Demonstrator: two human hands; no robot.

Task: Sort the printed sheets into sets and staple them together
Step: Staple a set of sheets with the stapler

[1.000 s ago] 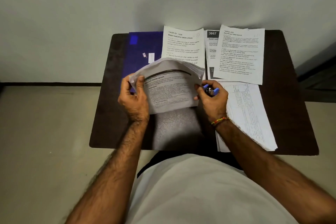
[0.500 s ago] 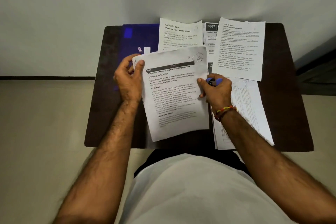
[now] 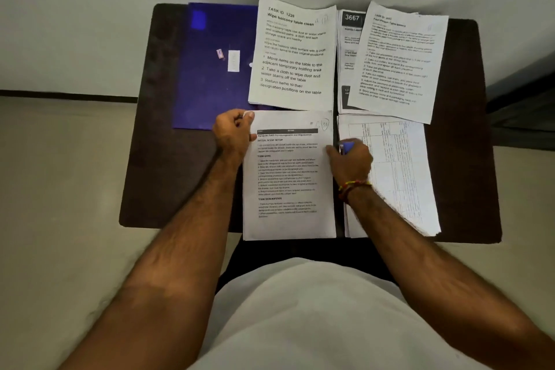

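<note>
Sheets (image 3: 288, 177) now flat, left hand (image 3: 232, 135) pinching corner

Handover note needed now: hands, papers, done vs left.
Left hand pinches the top-left corner of the white printed set lying flat at the front of the dark brown table.
Right hand rests on that set's right edge, its grip around a small blue stapler.
Other white printed piles: "Wipe balcony table" sheets, tilted sheet, table-form stack. Blue plastic folder back left.
Whether this set is stapled cannot be told. Left: remaining piles.
</note>
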